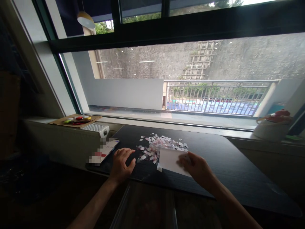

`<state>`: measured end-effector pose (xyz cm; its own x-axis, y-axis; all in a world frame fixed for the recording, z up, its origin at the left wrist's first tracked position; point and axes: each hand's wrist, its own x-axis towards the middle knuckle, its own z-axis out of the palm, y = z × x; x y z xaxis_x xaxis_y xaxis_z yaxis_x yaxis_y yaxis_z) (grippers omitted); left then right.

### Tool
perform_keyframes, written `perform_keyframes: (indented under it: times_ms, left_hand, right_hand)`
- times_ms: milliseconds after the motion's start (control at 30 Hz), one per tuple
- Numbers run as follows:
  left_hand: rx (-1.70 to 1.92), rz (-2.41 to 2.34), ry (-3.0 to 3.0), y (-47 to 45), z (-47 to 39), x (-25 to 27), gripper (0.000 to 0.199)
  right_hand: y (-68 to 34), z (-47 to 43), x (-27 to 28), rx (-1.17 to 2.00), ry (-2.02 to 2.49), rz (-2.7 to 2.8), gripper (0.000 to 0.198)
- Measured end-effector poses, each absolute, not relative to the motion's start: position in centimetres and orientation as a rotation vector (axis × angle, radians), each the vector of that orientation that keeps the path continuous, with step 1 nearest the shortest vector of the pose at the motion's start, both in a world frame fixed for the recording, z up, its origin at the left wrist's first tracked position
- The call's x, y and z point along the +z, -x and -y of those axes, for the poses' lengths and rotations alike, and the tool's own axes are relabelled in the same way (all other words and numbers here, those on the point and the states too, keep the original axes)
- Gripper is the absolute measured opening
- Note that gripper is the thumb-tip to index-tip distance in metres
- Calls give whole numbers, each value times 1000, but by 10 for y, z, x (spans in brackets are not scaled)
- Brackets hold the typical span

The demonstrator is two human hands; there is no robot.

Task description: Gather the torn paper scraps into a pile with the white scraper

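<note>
A heap of small cut paper pieces (162,143), white and pinkish, lies on the dark table (214,156). My right hand (192,162) is closed on the right end of a white card (169,159), slightly blurred by motion. The card's left end meets the near side of the heap, and one larger scrap (159,168) lies by its lower left corner. To the left of the heap, my left hand (122,162) hovers over the table with fingers curved and thumb apart, holding nothing.
A tablet-like panel (107,151) rests at the table's left edge. Beyond it, a brown board (76,121) with colourful items sits on the ledge near a white vented box (96,128). A clear container (147,206) is below the near edge. A pale container (271,125) stands right.
</note>
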<state>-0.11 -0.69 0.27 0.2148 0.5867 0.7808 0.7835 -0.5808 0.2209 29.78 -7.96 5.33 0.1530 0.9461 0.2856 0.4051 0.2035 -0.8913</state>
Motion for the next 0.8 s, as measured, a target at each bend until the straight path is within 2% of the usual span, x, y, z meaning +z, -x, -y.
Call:
perform_keyframes:
  times_ms: [800]
  left_hand:
    - [-1234,1346,2284,1,8,5,23]
  right_hand:
    - [-307,100,61,710,1393,1462,28]
